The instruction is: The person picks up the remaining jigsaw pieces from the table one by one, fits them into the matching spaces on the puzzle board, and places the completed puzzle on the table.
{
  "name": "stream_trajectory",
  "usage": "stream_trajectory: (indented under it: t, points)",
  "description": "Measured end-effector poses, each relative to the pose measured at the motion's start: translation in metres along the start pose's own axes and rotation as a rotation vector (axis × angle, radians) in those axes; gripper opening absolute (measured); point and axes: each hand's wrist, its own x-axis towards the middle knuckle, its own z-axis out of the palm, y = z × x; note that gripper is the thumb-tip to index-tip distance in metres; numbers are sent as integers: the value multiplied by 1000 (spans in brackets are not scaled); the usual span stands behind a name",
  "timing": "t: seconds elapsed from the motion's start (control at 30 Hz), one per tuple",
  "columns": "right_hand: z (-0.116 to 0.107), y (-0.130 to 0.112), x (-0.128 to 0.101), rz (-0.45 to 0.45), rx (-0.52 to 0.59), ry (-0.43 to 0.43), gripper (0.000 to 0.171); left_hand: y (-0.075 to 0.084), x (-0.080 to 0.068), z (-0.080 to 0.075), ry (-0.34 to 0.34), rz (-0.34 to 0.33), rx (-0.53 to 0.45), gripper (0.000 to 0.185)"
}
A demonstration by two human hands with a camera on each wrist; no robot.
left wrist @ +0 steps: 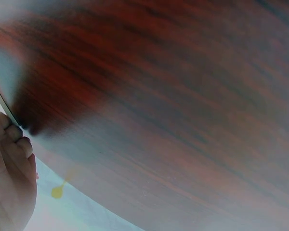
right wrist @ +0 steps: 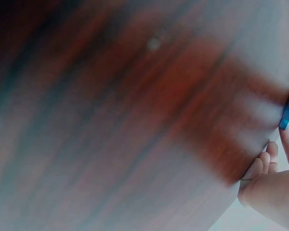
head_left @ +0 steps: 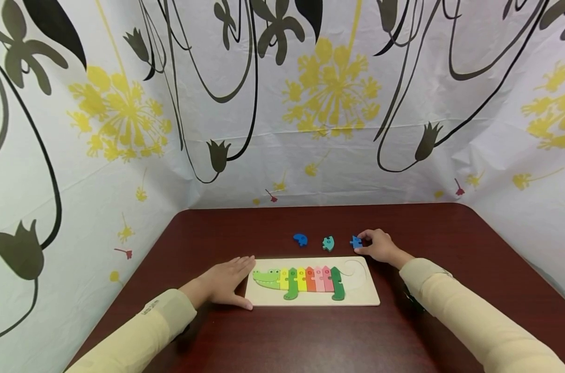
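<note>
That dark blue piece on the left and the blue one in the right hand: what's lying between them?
One teal puzzle piece lies on the table between the dark blue piece and the blue piece that the right hand pinches. Only the head view shows it.

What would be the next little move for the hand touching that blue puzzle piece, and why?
Probably lift the blue wooden puzzle piece and carry it to the pale wooden puzzle board. The right hand already pinches it on the dark red table, the crocodile's tail outline on the board looks unfilled, and the left hand rests flat against the board's left edge, seemingly steadying it.
</note>
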Motion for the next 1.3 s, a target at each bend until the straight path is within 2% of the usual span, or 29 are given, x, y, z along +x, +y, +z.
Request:
stream_trajectory:
  t: [0.63,0.97,1.3]
  points:
    - [-3,-2,-2,-46,-4,-1,39,-1,1,0,-6,2,-6,114]
    - [-6,-4,-6,-6,73,-10,42,-1,1,1,-8,4,-8,114]
    - [-13,-6,-12,-28,92,9,42,-1,0,1,-11,1,-2,114]
